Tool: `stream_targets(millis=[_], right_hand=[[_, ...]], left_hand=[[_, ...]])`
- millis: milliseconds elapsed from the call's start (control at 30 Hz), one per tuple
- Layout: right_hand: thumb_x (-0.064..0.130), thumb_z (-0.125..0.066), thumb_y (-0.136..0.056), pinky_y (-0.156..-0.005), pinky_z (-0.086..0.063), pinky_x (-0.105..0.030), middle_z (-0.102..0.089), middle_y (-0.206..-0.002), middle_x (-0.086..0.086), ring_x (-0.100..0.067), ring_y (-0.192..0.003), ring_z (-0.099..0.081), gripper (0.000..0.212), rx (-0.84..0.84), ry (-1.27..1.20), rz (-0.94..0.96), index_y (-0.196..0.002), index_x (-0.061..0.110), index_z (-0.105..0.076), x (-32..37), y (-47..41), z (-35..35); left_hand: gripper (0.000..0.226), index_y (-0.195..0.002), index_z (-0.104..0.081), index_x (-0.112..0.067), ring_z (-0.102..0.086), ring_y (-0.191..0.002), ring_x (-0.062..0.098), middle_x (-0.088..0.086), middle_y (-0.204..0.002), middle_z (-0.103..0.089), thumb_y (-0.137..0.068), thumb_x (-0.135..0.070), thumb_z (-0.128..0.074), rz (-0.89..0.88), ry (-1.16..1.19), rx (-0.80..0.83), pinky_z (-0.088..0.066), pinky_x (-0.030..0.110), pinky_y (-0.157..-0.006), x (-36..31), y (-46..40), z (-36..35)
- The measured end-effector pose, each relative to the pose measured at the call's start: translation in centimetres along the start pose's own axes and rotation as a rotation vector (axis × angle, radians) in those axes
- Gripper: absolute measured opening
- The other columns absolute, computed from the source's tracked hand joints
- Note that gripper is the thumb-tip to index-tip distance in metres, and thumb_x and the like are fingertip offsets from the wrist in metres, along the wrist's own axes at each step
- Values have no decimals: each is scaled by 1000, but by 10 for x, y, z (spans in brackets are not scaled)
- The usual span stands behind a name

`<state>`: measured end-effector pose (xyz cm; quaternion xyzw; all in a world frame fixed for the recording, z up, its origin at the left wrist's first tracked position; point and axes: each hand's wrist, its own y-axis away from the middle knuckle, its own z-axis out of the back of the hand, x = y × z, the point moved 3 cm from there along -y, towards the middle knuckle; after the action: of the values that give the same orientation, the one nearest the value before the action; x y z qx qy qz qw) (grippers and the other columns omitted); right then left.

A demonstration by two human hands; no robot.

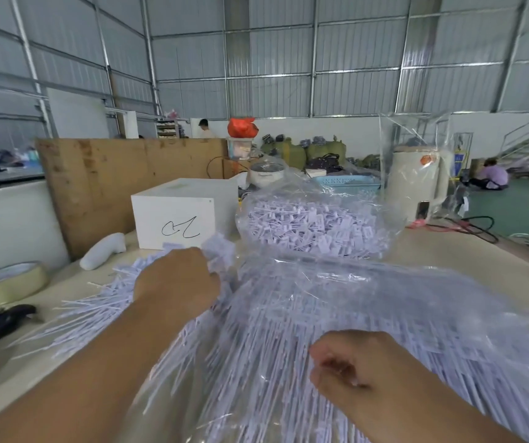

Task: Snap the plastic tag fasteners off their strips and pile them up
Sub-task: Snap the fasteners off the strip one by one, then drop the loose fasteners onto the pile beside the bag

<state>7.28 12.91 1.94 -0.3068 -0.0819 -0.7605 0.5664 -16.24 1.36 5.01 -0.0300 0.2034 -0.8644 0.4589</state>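
Head view looks down on a pale table [468, 251] spread with white plastic tag fasteners; largest is the mass of fastener strips [336, 330] lying under and half out of a clear plastic bag [416, 282] in the foreground; beyond it, a second clear bag [314, 225] bulges with loose snapped-off fasteners — that looks like the pile; to the left a fan of strips [97, 302] lies bare on the table. Behind stand a white box [173, 215] with a scrawl, a cream appliance [416, 183] and a roll of tape [10, 282] at the left edge.

Left hand [177, 279] reaches forward with fingers curled round a bunch of fasteners [221, 251] at the near edge of the far bag; right hand [362, 378] is low in the foreground, fingers curled on thin strip stems, though blur hides exactly how many.

Judging by this, the step in hand is the gathering and breaking of a bunch; most strips seem undone; next comes a firm twist or pull against the stems, then dropping the freed pieces onto the pile.
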Motion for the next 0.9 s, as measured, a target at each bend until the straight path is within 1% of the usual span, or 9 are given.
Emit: stream_targets(millis=[100, 200, 367, 467, 567, 633, 733, 800, 900], right_hand=[[48, -51, -93, -77, -43, -17, -50, -84, 18, 4, -78, -48, 21, 63, 179, 79, -98, 30, -59, 5, -1, -5], [49, -51, -92, -68, -43, -13, -52, -69, 20, 8, -67, -49, 19, 118, 199, 74, -80, 34, -53, 9, 0, -8], [58, -50, -87, -70, -50, -23, -60, -75, 4, -2, -68, -58, 40, 239, 340, -138, -81, 18, -55, 2, 7, 3], [55, -42, -90, -69, -48, -28, -53, -74, 5, -7, -69, -54, 41, 146, 487, -191, -75, 17, -45, 0, 8, 12], [47, -35, -95, -72, -45, -30, -50, -85, 7, -13, -82, -49, 31, 11, 590, -155, -76, 23, -35, 1, 7, 17], [33, -35, -97, -82, -47, -30, -48, -106, 5, -15, -97, -45, 10, -44, 649, -121, -91, 28, -40, -1, 5, 22], [11, -37, -93, -110, -36, -36, -17, -154, 0, -25, -139, -24, 53, -31, 691, -141, -144, 24, -27, -20, 2, 28], [8, -39, -92, -115, -30, -39, 12, -160, 6, -26, -148, 0, 72, -29, 690, -163, -153, 22, -4, -25, 0, 33], [11, -43, -93, -119, -24, -39, 29, -157, 7, -28, -149, 13, 81, -4, 710, -142, -153, 24, 11, -32, -3, 36]], left_hand=[[43, -107, -54, -17, -52, -95, 25, 2, -95, -54, -87, -54, -44, 67, -145, 29, -46, 34, -73, 16, 6, -21], [63, -122, -51, -20, -44, -114, 27, 4, -120, -50, -83, -67, -38, 9, -279, -56, -40, 39, -91, 22, 12, -35], [66, -126, -52, -24, -48, -112, 27, 1, -122, -53, -79, -70, -45, -39, -142, -160, -38, 43, -92, 17, 19, -30], [57, -125, -57, -23, -52, -112, 29, 2, -122, -57, -81, -59, -57, -53, -52, -171, -39, 45, -92, 16, 25, -24], [33, -108, -67, -15, -59, -95, 31, 6, -104, -65, -82, -35, -66, -208, 124, -291, -45, 43, -82, -1, 35, -8], [21, -97, -68, -20, -60, -77, 19, -3, -85, -65, -82, -33, -63, -385, 315, -295, -47, 33, -69, -30, 52, 9], [29, -92, -58, -30, -54, -61, 3, -10, -68, -61, -84, -52, -41, -616, 373, -67, -47, 23, -57, -79, 84, 14], [37, -91, -58, -25, -60, -65, 13, -5, -69, -63, -87, -54, -34, -774, 247, -4, -50, 27, -60, -110, 101, 5], [28, -95, -57, -25, -58, -77, 22, -3, -81, -57, -94, -47, -39, -864, 208, -15, -45, 30, -60, -141, 106, -4]])
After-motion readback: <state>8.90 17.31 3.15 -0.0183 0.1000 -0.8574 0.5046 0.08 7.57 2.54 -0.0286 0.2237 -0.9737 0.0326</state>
